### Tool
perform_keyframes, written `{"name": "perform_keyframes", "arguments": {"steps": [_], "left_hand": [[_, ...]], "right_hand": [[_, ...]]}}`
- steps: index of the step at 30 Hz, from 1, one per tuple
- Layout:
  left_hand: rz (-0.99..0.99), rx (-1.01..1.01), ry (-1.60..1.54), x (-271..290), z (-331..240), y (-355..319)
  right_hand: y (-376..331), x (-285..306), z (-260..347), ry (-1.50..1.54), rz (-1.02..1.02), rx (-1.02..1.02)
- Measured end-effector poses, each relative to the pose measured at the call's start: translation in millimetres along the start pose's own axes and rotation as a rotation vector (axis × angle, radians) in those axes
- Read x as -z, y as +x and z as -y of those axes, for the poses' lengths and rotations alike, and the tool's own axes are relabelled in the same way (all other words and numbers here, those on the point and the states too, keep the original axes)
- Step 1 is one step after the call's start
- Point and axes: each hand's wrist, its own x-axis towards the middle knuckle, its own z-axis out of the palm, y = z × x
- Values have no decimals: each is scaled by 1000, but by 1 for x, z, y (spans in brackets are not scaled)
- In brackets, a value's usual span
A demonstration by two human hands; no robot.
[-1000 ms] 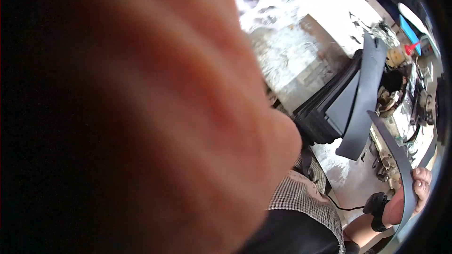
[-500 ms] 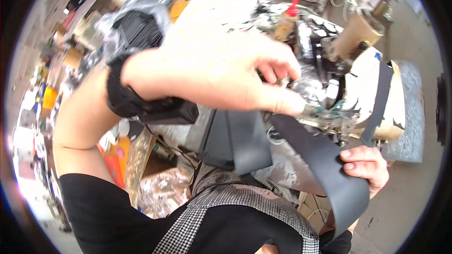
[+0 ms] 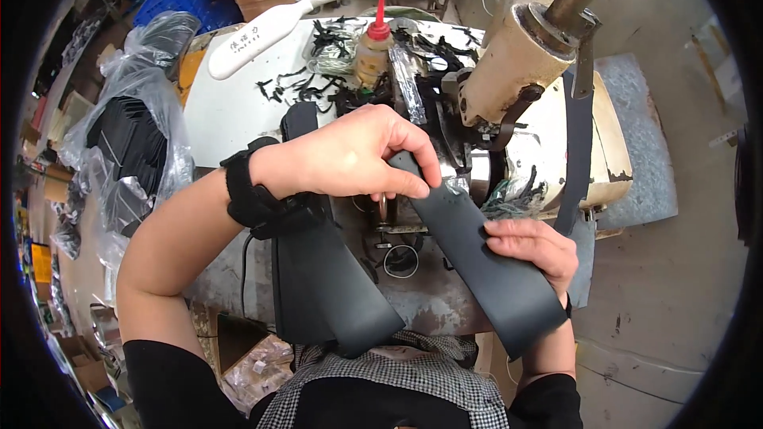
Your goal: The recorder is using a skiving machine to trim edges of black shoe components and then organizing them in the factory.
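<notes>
A smooth black leather-like strip [image 3: 485, 270] slants in front of me, its far end close to the machine [image 3: 509, 67]. My left hand [image 3: 350, 151] pinches that far end between thumb and fingers. On the strip's right edge, lower down, my right hand [image 3: 532, 250] has its fingers on top, with the thumb hidden beneath. More black strips [image 3: 318, 286] lie overlapping below my left wrist and hang over the table's near edge. The machine is cream-coloured with a metal head. Greenish-black shreds [image 3: 517, 195] gather beside it, just beyond my right hand.
Behind my hands stand a glue-like bottle [image 3: 372, 56] with a red nozzle and a white lamp [image 3: 254, 41] on a bent arm. Black scraps [image 3: 294, 83] litter the white tabletop. At left, a clear plastic bag [image 3: 131, 139] holds stacked black pieces. A long black band [image 3: 576, 151] drapes over the machine.
My left hand, raised and blurred before, has come down and taken hold of the strip's far end. The strip, bent earlier, is straighter. The view has shifted, showing more tabletop.
</notes>
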Motion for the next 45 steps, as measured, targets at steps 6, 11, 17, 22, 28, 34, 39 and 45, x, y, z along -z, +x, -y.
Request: {"name": "perform_keyframes", "arguments": {"steps": [6, 11, 17, 22, 28, 34, 39, 45], "left_hand": [[-177, -150, 311, 0, 7, 16], [-260, -107, 306, 0, 9, 20], [-308, -92, 266, -7, 9, 17], [-304, -17, 185, -18, 6, 23], [-110, 160, -101, -42, 3, 18], [-68, 36, -231, -45, 5, 12], [-148, -22, -135, -50, 10, -2], [-261, -64, 55, -45, 15, 1]], "right_hand": [[0, -6, -23, 15, 8, -62], [2, -11, -24, 82, 19, -150], [17, -2, -26, 246, 6, -292], [27, 14, -23, 236, 20, -400], [46, 43, -40, 276, 40, -296], [33, 66, -3, -82, -37, 6], [-10, 30, 23, -132, -84, 13], [-19, 9, 19, -133, -86, -91]]}}
